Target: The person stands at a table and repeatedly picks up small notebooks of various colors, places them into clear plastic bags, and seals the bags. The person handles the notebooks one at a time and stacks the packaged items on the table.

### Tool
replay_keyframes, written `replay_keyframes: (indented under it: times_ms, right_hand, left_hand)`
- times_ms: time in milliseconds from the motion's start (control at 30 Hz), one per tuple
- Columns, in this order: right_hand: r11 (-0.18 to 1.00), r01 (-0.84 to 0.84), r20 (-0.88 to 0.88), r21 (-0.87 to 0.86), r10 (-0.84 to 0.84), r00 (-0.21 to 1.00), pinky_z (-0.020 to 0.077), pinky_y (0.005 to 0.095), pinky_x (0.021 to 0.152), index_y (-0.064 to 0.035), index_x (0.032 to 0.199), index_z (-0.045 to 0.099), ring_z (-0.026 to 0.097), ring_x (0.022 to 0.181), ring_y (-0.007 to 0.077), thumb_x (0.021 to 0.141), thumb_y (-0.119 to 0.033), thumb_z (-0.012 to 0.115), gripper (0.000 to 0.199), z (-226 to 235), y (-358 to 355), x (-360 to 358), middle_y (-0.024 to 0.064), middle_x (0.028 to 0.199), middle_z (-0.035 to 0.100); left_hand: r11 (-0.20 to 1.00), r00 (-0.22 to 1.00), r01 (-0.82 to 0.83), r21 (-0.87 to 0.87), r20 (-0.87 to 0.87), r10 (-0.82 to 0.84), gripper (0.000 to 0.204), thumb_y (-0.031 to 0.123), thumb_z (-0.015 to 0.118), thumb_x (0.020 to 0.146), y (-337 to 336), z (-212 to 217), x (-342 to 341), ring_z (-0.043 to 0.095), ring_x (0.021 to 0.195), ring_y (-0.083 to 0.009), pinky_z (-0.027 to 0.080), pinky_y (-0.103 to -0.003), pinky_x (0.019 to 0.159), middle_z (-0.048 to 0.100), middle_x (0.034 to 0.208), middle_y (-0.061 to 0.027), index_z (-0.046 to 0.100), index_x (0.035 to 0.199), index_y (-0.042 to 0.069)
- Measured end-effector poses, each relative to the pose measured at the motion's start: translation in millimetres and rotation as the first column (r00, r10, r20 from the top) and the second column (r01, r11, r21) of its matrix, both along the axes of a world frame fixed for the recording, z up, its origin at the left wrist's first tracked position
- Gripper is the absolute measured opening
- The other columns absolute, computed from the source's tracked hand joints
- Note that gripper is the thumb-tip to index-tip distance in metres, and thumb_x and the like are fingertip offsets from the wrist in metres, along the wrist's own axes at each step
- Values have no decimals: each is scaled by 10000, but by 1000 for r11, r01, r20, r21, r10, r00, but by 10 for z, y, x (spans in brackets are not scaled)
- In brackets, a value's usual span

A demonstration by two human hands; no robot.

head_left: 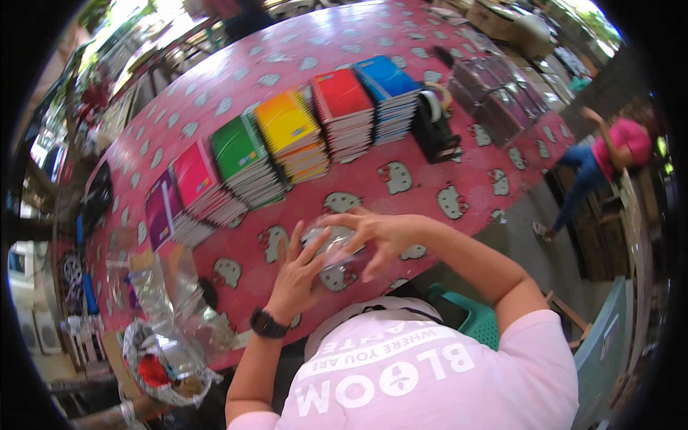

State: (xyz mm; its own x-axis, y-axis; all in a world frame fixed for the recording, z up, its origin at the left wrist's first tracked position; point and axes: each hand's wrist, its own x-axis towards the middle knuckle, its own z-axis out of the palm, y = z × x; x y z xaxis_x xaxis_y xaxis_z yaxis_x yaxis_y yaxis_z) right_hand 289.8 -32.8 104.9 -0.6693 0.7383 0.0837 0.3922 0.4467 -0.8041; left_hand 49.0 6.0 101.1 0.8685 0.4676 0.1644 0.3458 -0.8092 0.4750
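Note:
Close to the table's near edge, my left hand [295,278] and my right hand [376,235] come together around a piece of clear plastic [331,244], which looks like a thin bag. Fingers of both hands rest on it; its exact shape is hard to make out. Beyond them a curved row of spiral notebook stacks runs across the table: purple [164,203], pink [196,172], green [239,147], yellow [287,122], red [342,93] and blue [384,76]. A black tape dispenser [434,137] stands right of the blue stack.
A pink patterned cloth [398,179] covers the table. Clear plastic packaging [172,287] lies at the left, above a lined basket [168,383]. Clear plastic boxes [502,100] stand at the far right. A green plastic stool [469,315] is beside me; a person in pink [623,147] is off to the right.

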Motion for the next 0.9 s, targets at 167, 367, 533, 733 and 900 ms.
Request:
replay_keyframes:
  times_ms: [167,367,533,733,900]
  right_hand:
    - [831,119,-401,-543,-381,833,396,348,928,-79,1071,639,501,1089,187,772,-299,707,378,-161,188,165,112,1172,552]
    - [51,997,-489,55,-869,71,473,335,775,-5,980,644,609,856,223,788,-228,643,295,-214,238,1748,147,927,646]
    - [-62,998,-34,-13,-997,-62,492,313,627,-12,941,671,635,656,162,797,-388,663,403,-980,167,2820,102,770,676]
    - [-13,994,16,-108,-1000,-12,482,312,670,-21,791,685,621,619,178,765,-336,692,316,-762,256,2532,100,749,670]
    - [-22,914,-419,405,-893,165,450,310,650,-32,761,664,572,539,192,768,-229,679,198,-648,152,2302,67,726,647]
  left_hand:
    - [1000,1000,-12,-20,-24,11,731,-12,614,560,-24,-36,-31,192,1362,-377,160,-602,1062,364,1423,-30,541,1252,210]
    - [1000,1000,-12,-16,-7,11,751,5,620,557,-46,41,-24,251,1323,-397,218,-579,1051,368,1419,-41,525,1270,224]
    - [997,996,39,-59,77,-34,727,0,613,550,-45,76,22,342,1243,-401,320,-467,1034,394,1387,-84,531,1249,182]
    - [994,985,-34,-106,167,52,732,40,666,546,-82,-86,52,358,1213,-398,361,-465,1002,400,1373,-54,533,1243,219]
    - [998,992,-7,-57,125,14,744,84,678,547,-72,-34,-15,362,1211,-393,337,-467,1021,394,1377,-70,525,1263,219]
